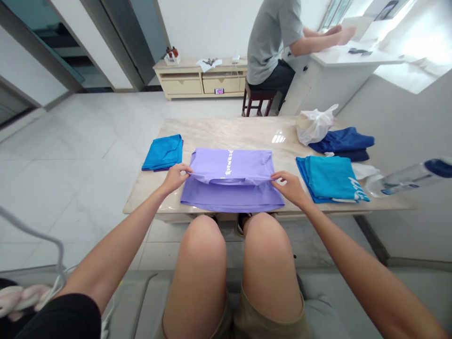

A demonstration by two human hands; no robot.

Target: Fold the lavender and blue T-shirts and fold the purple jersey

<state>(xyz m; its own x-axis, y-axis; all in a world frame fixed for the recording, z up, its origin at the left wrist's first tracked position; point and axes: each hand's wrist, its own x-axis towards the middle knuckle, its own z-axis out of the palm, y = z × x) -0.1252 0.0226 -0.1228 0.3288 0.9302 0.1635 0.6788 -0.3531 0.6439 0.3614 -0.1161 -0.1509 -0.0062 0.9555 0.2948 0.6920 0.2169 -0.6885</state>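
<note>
A purple shirt [231,181] lies on the low marble table [226,132] in front of my knees, its far half doubled over the near half. My left hand [175,177] pinches the folded edge at the shirt's left side. My right hand [290,185] pinches the same edge at the right side. Both hands are closed on the cloth.
A folded blue shirt [164,152] lies at the table's left. A teal folded shirt [330,178], a dark blue one [345,142], a white plastic bag [314,125] and a lying water bottle [409,178] are at the right. Another person [273,42] sits on a stool behind the table.
</note>
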